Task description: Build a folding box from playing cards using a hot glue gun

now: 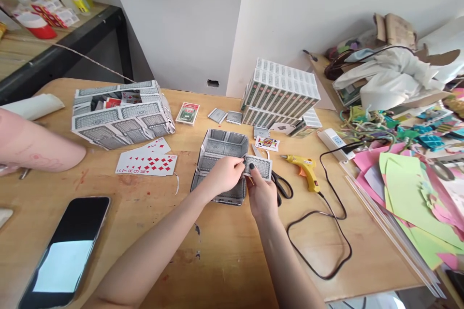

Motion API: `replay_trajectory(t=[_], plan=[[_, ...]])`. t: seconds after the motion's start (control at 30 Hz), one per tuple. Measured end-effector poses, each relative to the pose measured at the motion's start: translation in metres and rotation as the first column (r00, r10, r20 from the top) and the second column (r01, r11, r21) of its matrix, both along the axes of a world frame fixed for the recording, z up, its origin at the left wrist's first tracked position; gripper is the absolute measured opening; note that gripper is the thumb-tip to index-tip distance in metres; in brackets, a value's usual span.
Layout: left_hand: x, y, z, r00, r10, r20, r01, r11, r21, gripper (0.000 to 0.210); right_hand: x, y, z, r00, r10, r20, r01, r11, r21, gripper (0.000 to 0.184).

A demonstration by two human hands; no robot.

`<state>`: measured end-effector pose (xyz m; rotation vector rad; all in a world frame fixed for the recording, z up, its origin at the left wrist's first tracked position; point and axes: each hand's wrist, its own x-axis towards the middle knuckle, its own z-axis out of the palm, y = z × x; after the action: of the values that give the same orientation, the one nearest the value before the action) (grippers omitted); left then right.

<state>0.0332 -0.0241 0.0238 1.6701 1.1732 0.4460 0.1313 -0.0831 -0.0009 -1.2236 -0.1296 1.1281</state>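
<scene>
A box built from grey-backed playing cards (224, 147) sits on the wooden table in front of me. My right hand (263, 198) grips a playing card (264, 168) at the box's right side, thumb on its patterned back. My left hand (225, 174) reaches across the box, fingers pinched together where the card's left end meets the box wall; what they pinch is hidden. Black-handled scissors (284, 186) lie beside my right hand, partly covered. A yellow glue gun (304, 170) rests farther right. Fanned playing cards (147, 161) lie to the left.
A larger card-built box (123, 123) stands at the back left, near another person's arm (39, 142). Stacked card packs (281, 89) stand behind. A black cord (337, 251) loops across the right. A phone (65, 251) lies front left; coloured paper (416, 198) covers the right side.
</scene>
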Motion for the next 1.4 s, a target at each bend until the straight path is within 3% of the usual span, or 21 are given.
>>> replay_trajectory(t=[0.37, 0.63, 0.8, 0.97, 1.13, 1.27, 1.4], plan=[[0.002, -0.007, -0.001, 0.993, 0.113, -0.030, -0.111, 0.991, 0.078, 0.033, 0.001, 0.006, -0.016, 0.993, 0.077, -0.090, -0.075, 0.997, 0.022, 0.028], [-0.005, -0.009, 0.000, 0.985, 0.174, -0.003, -0.173, 0.983, 0.061, 0.030, 0.016, 0.012, -0.001, 0.956, 0.277, -0.095, -0.274, 0.961, 0.040, 0.026], [-0.021, -0.015, 0.011, 0.969, 0.239, 0.070, -0.241, 0.970, 0.030, 0.031, 0.020, 0.017, 0.008, 0.946, 0.317, -0.064, -0.317, 0.948, 0.022, 0.027], [-0.035, -0.020, 0.040, 0.826, 0.386, 0.410, -0.314, 0.920, -0.235, 0.030, 0.013, 0.028, 0.035, 0.957, 0.289, -0.024, -0.285, 0.953, 0.101, 0.036], [-0.036, -0.018, 0.066, 0.678, 0.369, 0.636, -0.192, 0.924, -0.332, 0.038, 0.008, 0.042, 0.069, 0.967, 0.178, 0.183, -0.222, 0.940, 0.257, 0.035], [-0.037, -0.010, 0.073, 0.650, 0.339, 0.679, -0.127, 0.931, -0.343, 0.036, 0.003, 0.046, 0.080, 0.954, 0.133, 0.267, -0.208, 0.939, 0.274, 0.033], [-0.034, -0.002, 0.068, 0.604, 0.388, 0.696, -0.162, 0.915, -0.369, 0.030, -0.001, 0.047, 0.081, 0.957, 0.103, 0.271, -0.187, 0.934, 0.305, 0.033]])
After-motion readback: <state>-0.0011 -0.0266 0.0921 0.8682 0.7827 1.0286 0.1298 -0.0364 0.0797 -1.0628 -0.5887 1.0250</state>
